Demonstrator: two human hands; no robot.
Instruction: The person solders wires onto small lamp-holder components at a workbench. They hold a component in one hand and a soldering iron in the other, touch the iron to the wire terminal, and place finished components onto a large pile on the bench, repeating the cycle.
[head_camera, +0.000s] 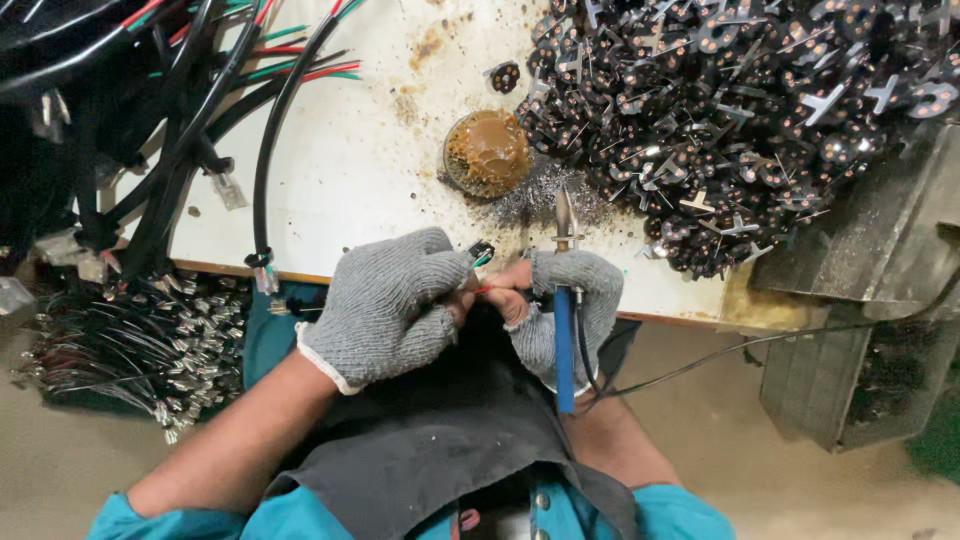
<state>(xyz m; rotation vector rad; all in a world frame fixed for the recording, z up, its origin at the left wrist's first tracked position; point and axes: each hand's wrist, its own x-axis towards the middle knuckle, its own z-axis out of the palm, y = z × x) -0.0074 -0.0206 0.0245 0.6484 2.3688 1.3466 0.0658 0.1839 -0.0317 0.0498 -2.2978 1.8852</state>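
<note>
Red wire (487, 289) runs between my two gloved hands at the bench's near edge, its end pinched in the fingertips of my left hand (385, 305), which is clenched around it and a small black connector piece (481, 251) that pokes up just above the glove. My right hand (570, 300) is closed on the blue handle of a soldering iron (565, 300); the iron points away from me, with its tip over a patch of grey metal shavings (545, 200). Just beyond that patch sits a round tin of brown flux (487, 150). The bench's far right corner is buried under a big heap of black connector parts (740, 120), crowding in near the iron's tip. Black cables (200, 120) with coloured cores sprawl over the left edge, and a bundle of terminal-tipped wires (140, 345) hangs below it. The bench top (350, 160) is white and stained.
</note>
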